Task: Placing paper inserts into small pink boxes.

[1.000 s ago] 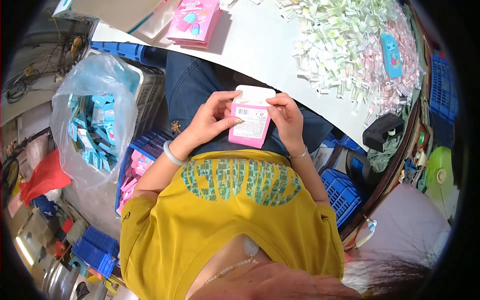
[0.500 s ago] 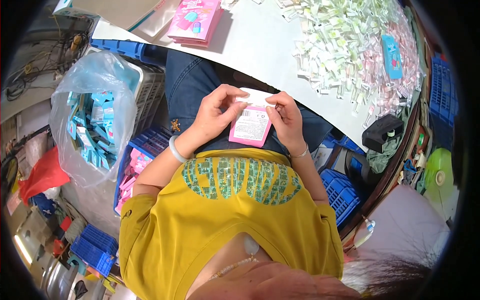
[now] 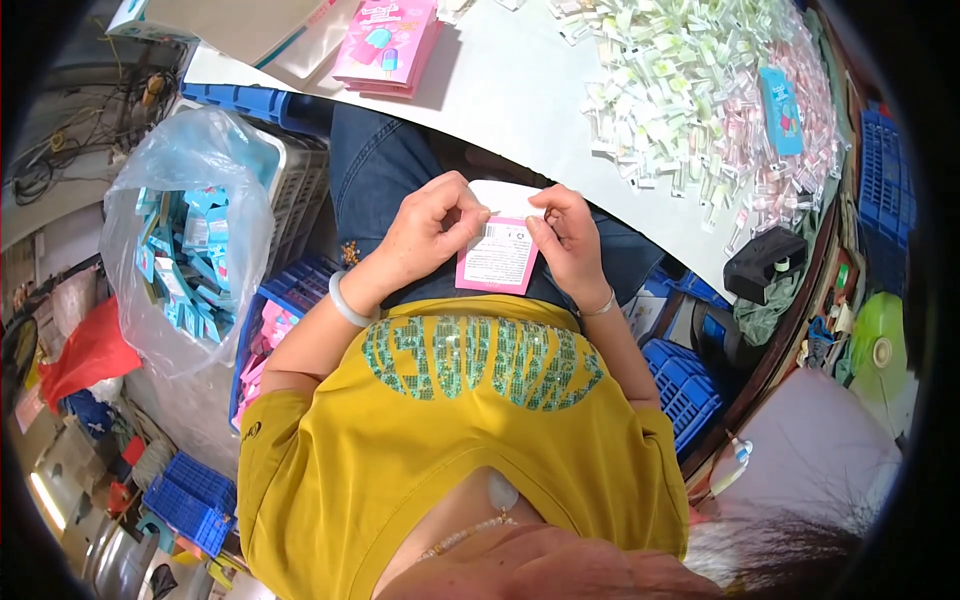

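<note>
Over my lap I hold a small pink card packet point(image 3: 497, 255) with a white printed panel, its white top flap raised away from me. My left hand point(image 3: 436, 222) pinches its upper left corner, thumb against the fold. On the upper right corner, my right hand point(image 3: 567, 233) grips with thumb in front and fingers curled behind the flap. Whether anything lies inside the packet is hidden. Ahead on the white table stands a stack of similar pink packets point(image 3: 386, 45) with a popsicle print.
A large heap of small clear tubes point(image 3: 680, 95) covers the table's right side, with a blue packet point(image 3: 781, 110) on it. To my left, a plastic bag point(image 3: 190, 240) holds blue packets; below it, a blue crate point(image 3: 300, 285) contains pink ones. A black box point(image 3: 765, 264) sits at the table's right corner.
The white flap stands higher and shows more of its face. My right thumb has slid slightly down the packet's edge, and the packet has shifted a little toward me.
</note>
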Available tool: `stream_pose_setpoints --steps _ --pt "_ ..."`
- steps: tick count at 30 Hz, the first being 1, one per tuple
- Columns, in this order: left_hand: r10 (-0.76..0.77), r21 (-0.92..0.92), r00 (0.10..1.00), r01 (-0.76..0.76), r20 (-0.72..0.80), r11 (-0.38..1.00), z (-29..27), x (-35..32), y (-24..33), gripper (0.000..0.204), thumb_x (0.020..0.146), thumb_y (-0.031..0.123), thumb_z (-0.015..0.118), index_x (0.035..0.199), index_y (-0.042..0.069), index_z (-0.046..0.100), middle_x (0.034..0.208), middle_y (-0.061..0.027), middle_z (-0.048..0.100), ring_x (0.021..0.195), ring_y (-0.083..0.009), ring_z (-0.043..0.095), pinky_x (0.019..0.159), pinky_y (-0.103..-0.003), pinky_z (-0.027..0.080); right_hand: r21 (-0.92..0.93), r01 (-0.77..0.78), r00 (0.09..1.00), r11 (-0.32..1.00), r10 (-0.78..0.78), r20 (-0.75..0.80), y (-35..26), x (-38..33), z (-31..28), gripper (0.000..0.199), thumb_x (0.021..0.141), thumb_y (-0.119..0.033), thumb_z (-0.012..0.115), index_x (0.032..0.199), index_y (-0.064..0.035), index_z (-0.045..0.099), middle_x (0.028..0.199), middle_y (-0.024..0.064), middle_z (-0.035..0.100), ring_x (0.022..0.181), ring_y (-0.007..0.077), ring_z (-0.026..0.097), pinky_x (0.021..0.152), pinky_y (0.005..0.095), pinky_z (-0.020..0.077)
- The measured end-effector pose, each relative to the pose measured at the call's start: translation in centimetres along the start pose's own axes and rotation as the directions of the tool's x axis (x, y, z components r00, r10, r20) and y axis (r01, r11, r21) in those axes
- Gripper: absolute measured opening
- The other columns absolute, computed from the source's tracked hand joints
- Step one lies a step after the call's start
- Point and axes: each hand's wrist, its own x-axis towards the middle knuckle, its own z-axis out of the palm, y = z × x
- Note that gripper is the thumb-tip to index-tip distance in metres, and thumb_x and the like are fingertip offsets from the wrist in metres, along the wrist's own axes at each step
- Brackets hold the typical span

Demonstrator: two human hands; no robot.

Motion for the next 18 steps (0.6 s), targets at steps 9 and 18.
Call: stream_pose_setpoints --steps 9,18 --pt "-0.009 -0.097 1.0 0.012 0.023 0.995 -0.6 0.2 0.3 0.021 0.085 0.006 0.066 0.107 0.004 0.065 0.085 -0.0049 0.058 0.072 -0.0097 0.055 0.062 -0.022 0.045 -0.07 -0.073 0.989 0.995 0.082 0.126 -1.2 0.3 -0.8 0.024 0.089 0.006 0.054 0.113 0.0026 0.055 0.098 0.0062 0.054 0.089 0.01 0.053 0.077 0.0221 0.0443" --pt "0.001 -0.163 0.997 0.012 0.083 0.987 -0.5 -1.1 -0.1 0.014 0.085 0.006 0.067 0.098 0.0 0.066 0.095 -0.0094 0.061 0.083 -0.0135 0.06 0.07 -0.024 0.049 -0.032 -0.006 0.994 0.999 0.01 0.108 -1.8 -0.3 -0.1 0.018 0.085 0.009 0.057 0.101 0.0011 0.061 0.099 0.007 0.054 0.088 0.0118 0.053 0.076 0.0223 0.0431"
